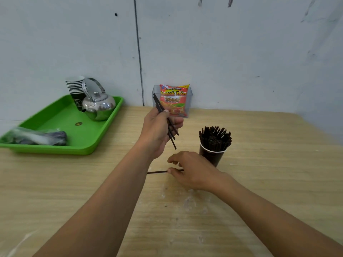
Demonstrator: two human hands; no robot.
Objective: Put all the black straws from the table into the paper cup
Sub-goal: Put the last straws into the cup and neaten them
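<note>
Both hands worked close to the paper cup [212, 157], which stood on the wooden table [259, 182] packed with upright black straws [215, 138]. Left of the cup and raised above the table, the left hand [159, 127] was closed around a small bundle of straws [165, 121], tilted so the upper ends pointed away and the lower ends poked out below the fingers. Just in front of the cup, the right hand [193, 170] lay low over the table, thumb and forefinger pinched on a single straw [157, 172] lying flat, its free end pointing left. Behind the cup, against the wall, a snack packet [174, 100] stood in a clear holder. Far left of the cup sat a green tray [55, 127] carrying a metal kettle [98, 106] and stacked cups [75, 88].
</note>
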